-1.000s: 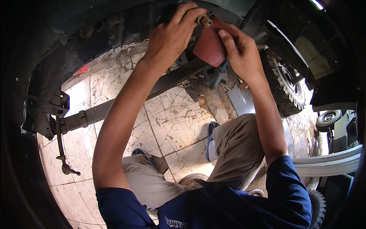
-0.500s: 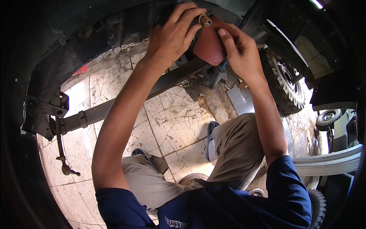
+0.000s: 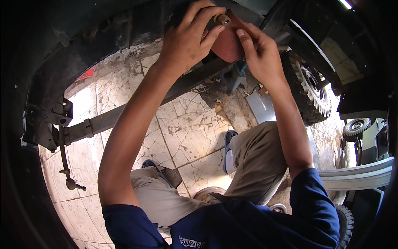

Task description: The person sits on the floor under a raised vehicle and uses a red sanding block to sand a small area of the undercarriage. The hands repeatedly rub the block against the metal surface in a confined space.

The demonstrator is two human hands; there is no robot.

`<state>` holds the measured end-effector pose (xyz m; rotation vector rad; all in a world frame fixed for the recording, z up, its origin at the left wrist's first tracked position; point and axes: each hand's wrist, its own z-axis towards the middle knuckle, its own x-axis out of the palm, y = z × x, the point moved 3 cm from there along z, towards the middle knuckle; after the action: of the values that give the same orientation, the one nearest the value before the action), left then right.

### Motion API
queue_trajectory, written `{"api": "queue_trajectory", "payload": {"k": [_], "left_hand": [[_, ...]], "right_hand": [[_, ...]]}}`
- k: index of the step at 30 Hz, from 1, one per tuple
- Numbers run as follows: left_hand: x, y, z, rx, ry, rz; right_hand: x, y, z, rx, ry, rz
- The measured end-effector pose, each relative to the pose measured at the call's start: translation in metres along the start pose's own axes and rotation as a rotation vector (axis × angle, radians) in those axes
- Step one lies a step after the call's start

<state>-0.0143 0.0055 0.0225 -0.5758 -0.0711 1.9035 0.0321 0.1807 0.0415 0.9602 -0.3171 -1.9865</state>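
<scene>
At the top of the head view, my left hand (image 3: 184,43) pinches a brass-coloured hex nut (image 3: 224,20) with a hole through it, its fingertips above and its thumb below. Just right of it, my right hand (image 3: 263,56) grips a reddish-brown sheet of sandpaper (image 3: 228,45), thumb on the near face and fingers behind. The sheet's upper part lies against or right behind the nut; I cannot tell whether they touch. Dark vehicle bodywork shades the area above both hands.
A dark metal beam (image 3: 112,120) runs diagonally below my forearms. A jointed rod (image 3: 66,166) hangs at left. Below the hands stands a blue-grey stand (image 3: 233,79). A treaded wheel (image 3: 313,87) is at right, with pale curved bars (image 3: 356,174) lower down. Cracked tiles (image 3: 182,137) cover the floor.
The sandpaper's lower edge has risen and the sheet looks more curled. My left thumb has shifted slightly right, closer under the nut. Both hands keep their hold.
</scene>
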Motion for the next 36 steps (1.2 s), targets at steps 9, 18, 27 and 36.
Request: {"api": "queue_trajectory", "payload": {"k": [9, 18, 27, 36], "left_hand": [[-0.009, -0.016, 0.004, 0.095, -0.066, 0.088], [0.002, -0.002, -0.002, 0.029, -0.046, 0.008], [0.002, 0.000, -0.001, 0.064, -0.050, 0.009], [0.003, 0.002, -0.001, 0.057, -0.052, 0.018]], "right_hand": [[-0.002, 0.018, -0.003, -0.028, -0.064, -0.120], [-0.005, 0.019, -0.003, -0.045, -0.082, -0.144], [-0.006, 0.024, -0.001, -0.077, -0.073, -0.142], [-0.003, 0.015, -0.001, -0.110, -0.065, -0.213]]}}
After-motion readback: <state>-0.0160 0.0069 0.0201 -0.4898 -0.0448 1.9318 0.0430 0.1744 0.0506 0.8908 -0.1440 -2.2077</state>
